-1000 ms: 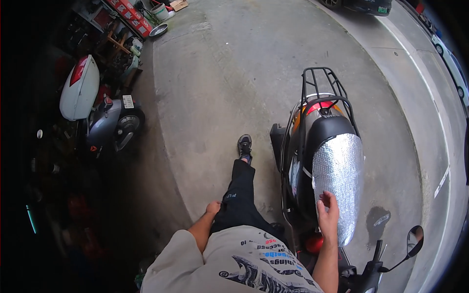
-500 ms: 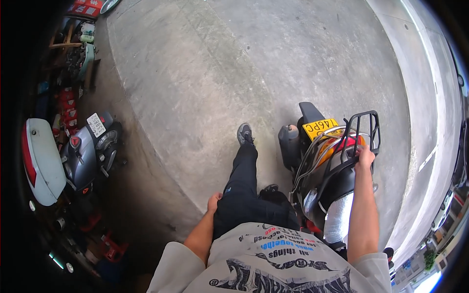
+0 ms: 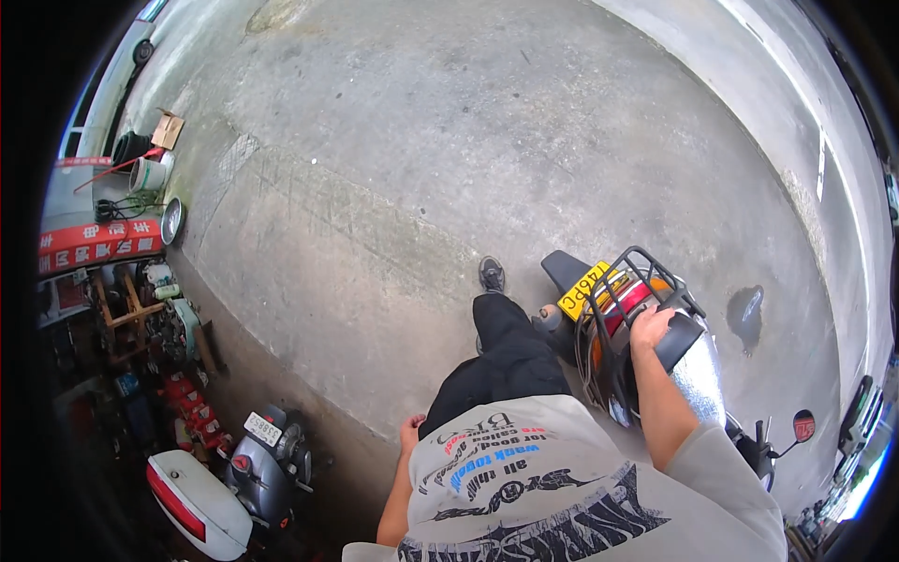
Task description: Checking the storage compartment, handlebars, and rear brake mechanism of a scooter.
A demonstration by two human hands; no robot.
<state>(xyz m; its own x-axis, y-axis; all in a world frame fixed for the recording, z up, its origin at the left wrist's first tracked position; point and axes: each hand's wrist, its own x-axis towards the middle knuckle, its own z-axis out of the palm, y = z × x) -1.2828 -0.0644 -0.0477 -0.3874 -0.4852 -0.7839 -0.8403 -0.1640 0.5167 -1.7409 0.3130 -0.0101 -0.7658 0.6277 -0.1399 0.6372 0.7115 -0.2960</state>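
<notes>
Close beside the person's black trousers (image 3: 506, 351), on the right: a motor scooter (image 3: 618, 377), tail pointing away and slightly left, handlebar (image 3: 757, 451) toward the lower right, with a round mirror (image 3: 803, 426) out on its stalk. Above the tail, a black tubular luggage rack (image 3: 690, 298); below that, a red tail light (image 3: 635, 298), a yellow number plate (image 3: 584, 291) and a black mudguard (image 3: 566, 269). Along the seat, a silver foil cover (image 3: 699, 375), with bare black at the rear end. Closed over the front part of the rack, just behind the seat: the right hand (image 3: 651, 328), fingers curled, forearm stretched across the near side. Down at the left hip, against the trousers: the left hand (image 3: 410, 431), fingers partly bent; impossible to tell whether gripping cloth or nothing. Beyond the scooter, on the concrete floor (image 3: 449, 140), a dark wet patch (image 3: 746, 318). Well apart, at lower left, a grey scooter (image 3: 265, 473) with a white top box (image 3: 199, 506). Farther up that side, a wooden frame (image 3: 126, 316), a red banner (image 3: 98, 245), a metal basin (image 3: 172, 221), a white bucket (image 3: 148, 175) and a cardboard box (image 3: 168, 129)
</notes>
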